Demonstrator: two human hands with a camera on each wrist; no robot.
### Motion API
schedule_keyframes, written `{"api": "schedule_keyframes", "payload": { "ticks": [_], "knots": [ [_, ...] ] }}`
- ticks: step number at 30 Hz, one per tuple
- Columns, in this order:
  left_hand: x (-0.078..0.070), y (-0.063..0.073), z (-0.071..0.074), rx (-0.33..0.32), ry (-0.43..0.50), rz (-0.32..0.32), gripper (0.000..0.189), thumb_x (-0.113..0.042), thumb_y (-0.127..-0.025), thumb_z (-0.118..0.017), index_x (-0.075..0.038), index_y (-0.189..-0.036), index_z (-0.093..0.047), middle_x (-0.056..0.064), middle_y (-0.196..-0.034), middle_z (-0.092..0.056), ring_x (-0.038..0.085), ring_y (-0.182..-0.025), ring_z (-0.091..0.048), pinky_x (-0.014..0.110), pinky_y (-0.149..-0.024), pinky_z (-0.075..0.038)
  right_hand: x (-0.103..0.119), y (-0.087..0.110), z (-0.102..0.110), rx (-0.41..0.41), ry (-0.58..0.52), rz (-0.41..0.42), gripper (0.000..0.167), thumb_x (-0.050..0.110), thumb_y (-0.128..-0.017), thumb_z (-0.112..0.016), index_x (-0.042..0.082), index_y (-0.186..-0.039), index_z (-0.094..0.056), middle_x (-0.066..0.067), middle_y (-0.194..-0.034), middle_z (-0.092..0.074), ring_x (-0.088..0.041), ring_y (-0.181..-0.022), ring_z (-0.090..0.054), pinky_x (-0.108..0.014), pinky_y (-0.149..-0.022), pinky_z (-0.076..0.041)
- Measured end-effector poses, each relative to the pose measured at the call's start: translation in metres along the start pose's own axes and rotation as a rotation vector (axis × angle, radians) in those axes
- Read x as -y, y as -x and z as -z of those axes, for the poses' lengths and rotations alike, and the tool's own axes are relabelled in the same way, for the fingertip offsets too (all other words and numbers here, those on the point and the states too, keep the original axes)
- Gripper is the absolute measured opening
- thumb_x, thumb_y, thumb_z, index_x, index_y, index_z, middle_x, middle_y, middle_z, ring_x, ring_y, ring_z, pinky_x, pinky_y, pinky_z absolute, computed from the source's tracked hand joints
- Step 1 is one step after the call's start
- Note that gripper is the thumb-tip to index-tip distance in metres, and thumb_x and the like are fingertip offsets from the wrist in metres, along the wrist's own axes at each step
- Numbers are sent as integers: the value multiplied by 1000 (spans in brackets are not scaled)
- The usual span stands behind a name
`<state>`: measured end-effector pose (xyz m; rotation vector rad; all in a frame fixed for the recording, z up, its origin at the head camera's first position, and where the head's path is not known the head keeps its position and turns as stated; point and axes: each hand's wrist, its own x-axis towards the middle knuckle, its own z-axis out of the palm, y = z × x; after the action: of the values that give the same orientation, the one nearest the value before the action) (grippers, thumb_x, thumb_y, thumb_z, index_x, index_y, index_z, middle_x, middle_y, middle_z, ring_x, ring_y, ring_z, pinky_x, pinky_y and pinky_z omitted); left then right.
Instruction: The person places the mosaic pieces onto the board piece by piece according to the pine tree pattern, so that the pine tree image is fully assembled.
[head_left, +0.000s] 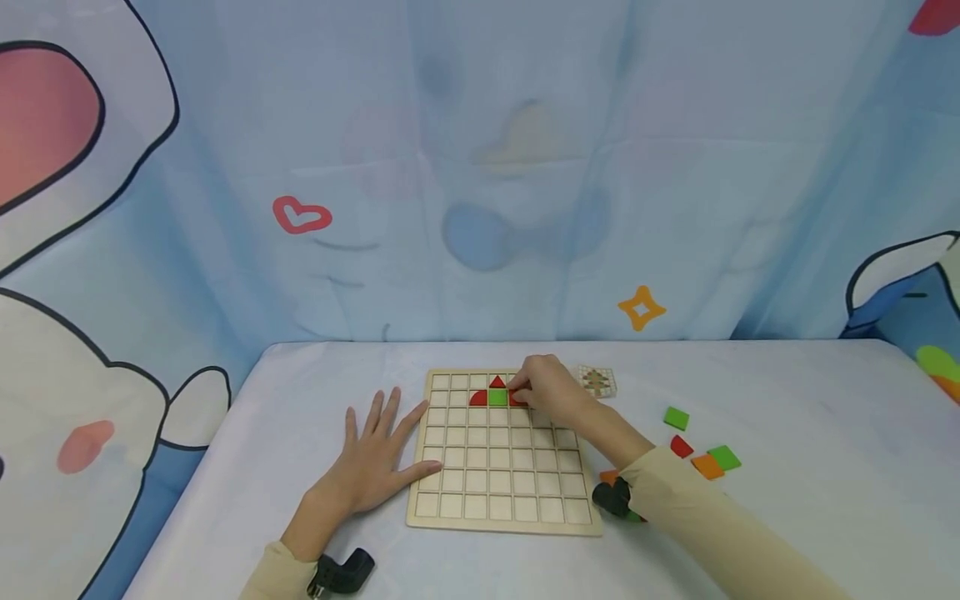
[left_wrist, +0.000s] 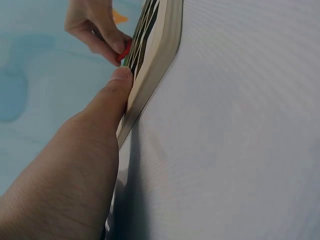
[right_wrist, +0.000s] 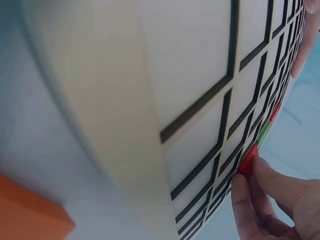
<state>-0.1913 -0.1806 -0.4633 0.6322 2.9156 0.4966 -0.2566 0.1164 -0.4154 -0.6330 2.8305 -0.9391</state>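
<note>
A wooden grid board [head_left: 457, 482] lies flat on the white table. Near its far edge sit a red triangle [head_left: 497, 382], a green square tile [head_left: 497, 397] and, left of that, a red tile with a rounded corner [head_left: 479, 398]. My right hand [head_left: 551, 390] pinches another red tile [right_wrist: 248, 161] between thumb and fingers, at the cell right of the green square. Fingers spread, my left hand [head_left: 375, 462] rests at the board's left side, its thumb and index fingertip touching the edge.
Beyond the board's far right corner lies a small pattern card [head_left: 597, 382]. To the right are scattered tiles: a green one [head_left: 677, 417], a red one [head_left: 681, 447], an orange one [head_left: 707, 467] and another green one [head_left: 724, 457]. More pieces lie partly hidden beneath my right forearm.
</note>
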Motion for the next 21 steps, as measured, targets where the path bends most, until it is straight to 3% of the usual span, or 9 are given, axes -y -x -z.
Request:
{"api": "schedule_keyframes", "payload": {
  "ticks": [6,12,18,21],
  "knots": [
    [-1,0,0,-3,-10,5,89,-67,-98,-56,-23,-169,-24,23,-173,-5,47,-159,2,79,-116,4,3,0,-4,0,39,0,14,-9,-95,-71,-9,-106,-79,-20,-101,-77,-33,-95,-73,-33,-75,-61],
    [-1,-1,1,3,-1,8,90,-68,-98,-56,-24,-169,-24,22,-174,-5,46,-159,3,78,-116,5,6,4,-5,6,124,31,17,-14,-94,-68,-10,-106,-79,-18,-97,-67,-35,-96,-69,-32,-74,-60],
    [-3,0,1,8,-8,14,89,-69,-98,-55,-23,-169,-25,22,-174,-6,46,-159,2,79,-116,3,-7,13,6,19,20,132,20,-10,-94,-70,-11,-113,-76,-18,-105,-72,-34,-98,-70,-36,-80,-61],
    [-3,0,1,1,-13,15,89,-69,-98,-55,-23,-168,-26,23,-173,-7,47,-159,1,79,-116,3,-12,21,16,44,-43,133,21,-5,-96,-69,-9,-116,-75,-17,-109,-73,-33,-100,-71,-37,-82,-60]
  ]
}}
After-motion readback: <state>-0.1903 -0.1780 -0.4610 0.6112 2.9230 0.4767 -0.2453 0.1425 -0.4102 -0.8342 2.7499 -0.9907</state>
